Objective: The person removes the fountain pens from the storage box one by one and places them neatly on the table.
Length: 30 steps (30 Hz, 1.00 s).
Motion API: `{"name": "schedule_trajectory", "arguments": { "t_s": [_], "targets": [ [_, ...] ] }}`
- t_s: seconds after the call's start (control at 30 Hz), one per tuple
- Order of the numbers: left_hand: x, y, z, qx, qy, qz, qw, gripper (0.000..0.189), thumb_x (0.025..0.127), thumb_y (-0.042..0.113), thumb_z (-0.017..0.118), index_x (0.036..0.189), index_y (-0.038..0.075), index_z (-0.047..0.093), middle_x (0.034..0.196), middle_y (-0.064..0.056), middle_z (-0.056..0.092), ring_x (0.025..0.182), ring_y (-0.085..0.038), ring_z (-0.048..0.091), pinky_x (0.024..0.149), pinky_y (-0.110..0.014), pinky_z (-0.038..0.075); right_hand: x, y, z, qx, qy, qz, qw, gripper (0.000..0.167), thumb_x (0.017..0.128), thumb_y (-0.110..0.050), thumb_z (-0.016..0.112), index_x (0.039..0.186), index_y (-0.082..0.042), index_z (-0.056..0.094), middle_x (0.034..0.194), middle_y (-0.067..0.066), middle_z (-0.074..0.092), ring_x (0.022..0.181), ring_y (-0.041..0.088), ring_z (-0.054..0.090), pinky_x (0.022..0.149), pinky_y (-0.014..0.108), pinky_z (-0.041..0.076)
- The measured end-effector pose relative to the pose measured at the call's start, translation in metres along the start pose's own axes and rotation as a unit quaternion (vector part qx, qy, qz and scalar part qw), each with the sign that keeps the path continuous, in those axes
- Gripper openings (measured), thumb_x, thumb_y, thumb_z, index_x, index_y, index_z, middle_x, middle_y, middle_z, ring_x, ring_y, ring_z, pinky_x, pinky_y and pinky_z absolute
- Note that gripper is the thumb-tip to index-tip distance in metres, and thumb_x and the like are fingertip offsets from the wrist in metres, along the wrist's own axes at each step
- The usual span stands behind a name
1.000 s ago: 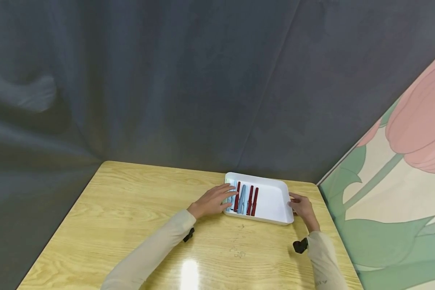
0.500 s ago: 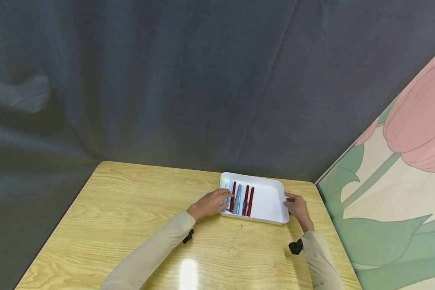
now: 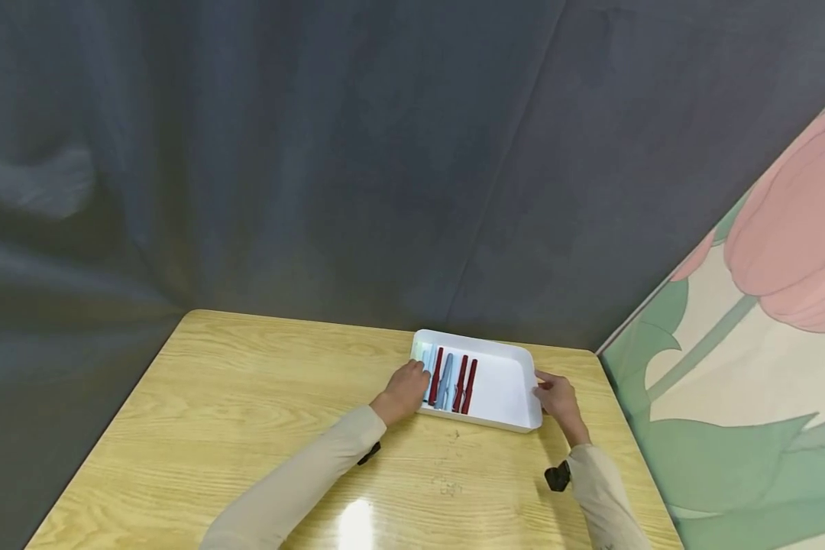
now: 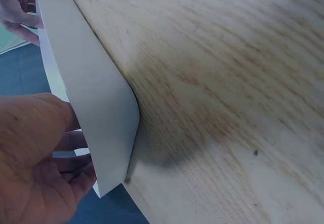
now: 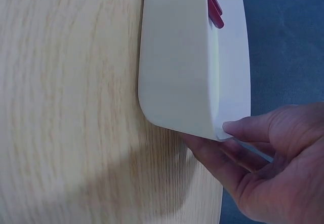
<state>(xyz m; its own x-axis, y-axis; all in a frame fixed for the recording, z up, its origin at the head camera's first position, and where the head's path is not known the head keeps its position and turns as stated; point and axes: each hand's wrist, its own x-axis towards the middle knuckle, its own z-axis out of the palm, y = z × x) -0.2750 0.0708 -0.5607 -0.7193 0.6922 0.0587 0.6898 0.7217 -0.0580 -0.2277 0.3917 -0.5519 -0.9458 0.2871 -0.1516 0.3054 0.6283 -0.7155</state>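
Observation:
Near the back right of the table stands a shallow white tray. Red pens, a grey-blue pen and several light blue pens lie side by side in its left half. My left hand reaches over the tray's left end, its fingers curled down at the leftmost light blue pens. The tray wall hides those fingertips in the left wrist view, and I cannot tell whether they pinch a pen. At the opposite end my right hand pinches the tray's wall, thumb inside, fingers outside and below.
The wooden table extends left and toward me. A dark curtain hangs along its back edge. On the right rises a wall with a painted tulip. Black wrist cameras sit under both sleeves.
My left hand's spread fingers have curled down at the leftmost pens. Tray and right hand appear slightly further left in the head view, which has itself shifted a little. The right hand keeps its hold.

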Motion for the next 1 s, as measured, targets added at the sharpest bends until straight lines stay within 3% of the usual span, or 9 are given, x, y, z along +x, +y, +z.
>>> {"name": "schedule_trajectory", "arguments": {
  "t_s": [0.1,0.3,0.43,0.57,0.7,0.83,1.0],
  "targets": [
    [0.003,-0.001,0.002,-0.005,-0.013,-0.002,0.9999,0.010,0.097,0.009,0.071,0.106,0.005,0.073,0.101,-0.006,0.066,0.095,-0.017,0.061,0.090,-0.027,0.053,0.001,-0.002,0.002,-0.003,0.001,-0.005,1.0000,0.047,0.101,0.004,0.057,0.146,0.012,0.050,0.121,0.040,0.062,0.087,0.034,0.072,0.059,0.033,0.061],
    [0.005,-0.002,0.000,-0.103,-0.020,-0.020,0.9943,0.012,0.092,0.008,0.073,0.102,0.002,0.069,0.093,-0.008,0.061,0.086,-0.019,0.060,0.081,-0.030,0.054,-0.003,-0.003,0.002,-0.032,0.011,-0.008,0.9994,0.046,0.099,0.003,0.056,0.144,0.013,0.052,0.119,0.040,0.065,0.077,0.026,0.070,0.055,0.029,0.056],
    [0.008,-0.001,0.003,-0.112,-0.003,-0.025,0.9934,0.014,0.089,0.008,0.076,0.099,0.001,0.069,0.091,-0.009,0.061,0.085,-0.020,0.061,0.079,-0.030,0.055,-0.004,-0.004,0.003,-0.053,0.020,-0.002,0.9984,0.046,0.098,0.002,0.055,0.143,0.012,0.053,0.121,0.039,0.065,0.075,0.027,0.069,0.054,0.027,0.052],
    [0.010,-0.003,0.006,-0.114,0.012,-0.042,0.9925,0.012,0.089,0.007,0.076,0.097,0.002,0.069,0.090,-0.009,0.062,0.085,-0.020,0.062,0.077,-0.031,0.056,-0.004,-0.007,0.005,-0.064,0.024,0.001,0.9976,0.046,0.099,0.001,0.056,0.144,0.010,0.055,0.123,0.038,0.064,0.085,0.033,0.069,0.060,0.028,0.053],
    [0.012,-0.005,0.008,-0.132,0.007,-0.051,0.9900,0.016,0.087,0.007,0.077,0.099,0.002,0.067,0.091,-0.010,0.062,0.085,-0.021,0.062,0.077,-0.033,0.056,-0.003,-0.008,0.009,-0.071,0.029,0.007,0.9970,0.045,0.099,0.001,0.057,0.144,0.009,0.055,0.122,0.037,0.064,0.094,0.039,0.069,0.064,0.031,0.054],
    [0.014,-0.005,0.007,-0.171,0.003,-0.071,0.9828,0.024,0.084,0.009,0.081,0.101,0.001,0.065,0.091,-0.011,0.061,0.085,-0.023,0.062,0.077,-0.036,0.055,-0.002,-0.010,0.011,-0.077,0.035,0.005,0.9964,0.045,0.098,0.002,0.057,0.143,0.009,0.056,0.122,0.037,0.065,0.099,0.043,0.069,0.067,0.036,0.057],
    [0.018,-0.004,0.005,-0.223,0.001,-0.116,0.9678,0.035,0.084,0.008,0.082,0.111,-0.001,0.061,0.090,-0.011,0.060,0.081,-0.023,0.059,0.073,-0.037,0.054,-0.002,-0.011,0.012,-0.080,0.042,0.003,0.9959,0.046,0.097,0.002,0.057,0.143,0.009,0.057,0.121,0.037,0.066,0.105,0.047,0.069,0.070,0.040,0.059]
  ]
}}
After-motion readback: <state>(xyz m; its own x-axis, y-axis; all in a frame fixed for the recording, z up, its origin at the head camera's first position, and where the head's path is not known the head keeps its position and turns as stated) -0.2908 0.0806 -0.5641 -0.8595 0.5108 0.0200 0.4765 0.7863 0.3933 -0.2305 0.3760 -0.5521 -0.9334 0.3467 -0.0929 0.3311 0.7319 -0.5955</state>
